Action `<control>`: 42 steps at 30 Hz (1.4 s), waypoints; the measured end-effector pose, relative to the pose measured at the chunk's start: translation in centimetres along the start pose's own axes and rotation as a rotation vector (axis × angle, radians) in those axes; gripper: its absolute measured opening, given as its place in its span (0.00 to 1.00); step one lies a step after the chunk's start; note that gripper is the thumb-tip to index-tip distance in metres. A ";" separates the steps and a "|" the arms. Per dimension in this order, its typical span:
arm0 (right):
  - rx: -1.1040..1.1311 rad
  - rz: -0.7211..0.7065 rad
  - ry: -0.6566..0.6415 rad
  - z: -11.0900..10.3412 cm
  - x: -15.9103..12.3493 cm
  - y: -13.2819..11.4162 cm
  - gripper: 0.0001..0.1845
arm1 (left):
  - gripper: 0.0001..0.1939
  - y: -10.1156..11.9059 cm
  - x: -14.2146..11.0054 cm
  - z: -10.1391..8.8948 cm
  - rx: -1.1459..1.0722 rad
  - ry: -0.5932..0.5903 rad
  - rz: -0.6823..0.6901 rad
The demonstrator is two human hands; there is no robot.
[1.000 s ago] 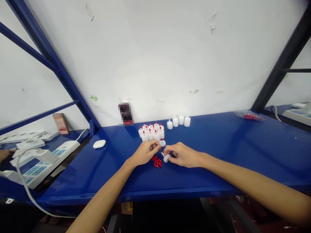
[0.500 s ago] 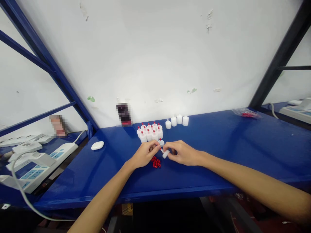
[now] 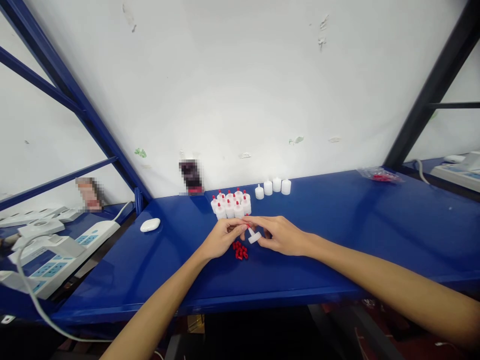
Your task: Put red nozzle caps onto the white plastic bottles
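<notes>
My right hand (image 3: pixel 283 235) grips a small white bottle (image 3: pixel 255 237) tipped on its side, nozzle toward the left. My left hand (image 3: pixel 222 237) is closed in a pinch at that nozzle, where a speck of red shows; I cannot make out for sure what it pinches. Just below the hands lies a small pile of red caps (image 3: pixel 239 250) on the blue tabletop (image 3: pixel 337 235). Behind the hands stands a cluster of several white bottles with red caps (image 3: pixel 230 204). To its right is a short row of uncapped white bottles (image 3: pixel 273 187).
A white oval object (image 3: pixel 150 225) lies left of the hands. A dark blurred item (image 3: pixel 191 177) stands against the white wall. A clear bag with red pieces (image 3: pixel 378 175) lies at the far right. White power strips (image 3: pixel 48 245) sit on the left bench beyond blue frame bars.
My two hands have closed in together. The right hand's bottle has shifted slightly left and up, until the left fingertips meet its nozzle. The view has dipped a little.
</notes>
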State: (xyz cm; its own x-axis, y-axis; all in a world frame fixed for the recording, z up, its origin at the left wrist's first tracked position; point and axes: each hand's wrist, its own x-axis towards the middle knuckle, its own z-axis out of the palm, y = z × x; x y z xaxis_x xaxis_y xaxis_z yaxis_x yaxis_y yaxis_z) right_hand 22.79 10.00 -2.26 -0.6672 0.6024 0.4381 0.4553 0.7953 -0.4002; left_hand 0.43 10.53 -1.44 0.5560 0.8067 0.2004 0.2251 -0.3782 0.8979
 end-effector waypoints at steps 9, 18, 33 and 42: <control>-0.204 -0.047 -0.053 -0.3 0.2 -0.2 0.25 | 0.23 -0.2 0.2 0.0 0.089 0.059 -0.050; -0.101 0.069 0.007 -0.7 0.1 1.5 0.13 | 0.26 -1.0 0.1 -0.6 0.435 0.140 0.038; 0.017 0.148 0.152 -1.0 0.4 1.8 0.07 | 0.23 -0.9 0.1 -0.8 0.685 0.042 0.110; -0.050 0.119 0.114 -1.0 0.4 3.3 0.05 | 0.24 -1.3 -0.1 -1.1 0.653 0.005 0.093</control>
State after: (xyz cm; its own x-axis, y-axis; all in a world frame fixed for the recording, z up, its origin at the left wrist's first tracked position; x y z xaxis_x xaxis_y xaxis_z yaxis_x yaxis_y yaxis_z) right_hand 24.62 12.92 -2.61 -0.5373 0.6939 0.4794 0.5573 0.7188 -0.4157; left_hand -0.84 11.42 -2.22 0.5931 0.7588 0.2693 0.6164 -0.6431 0.4544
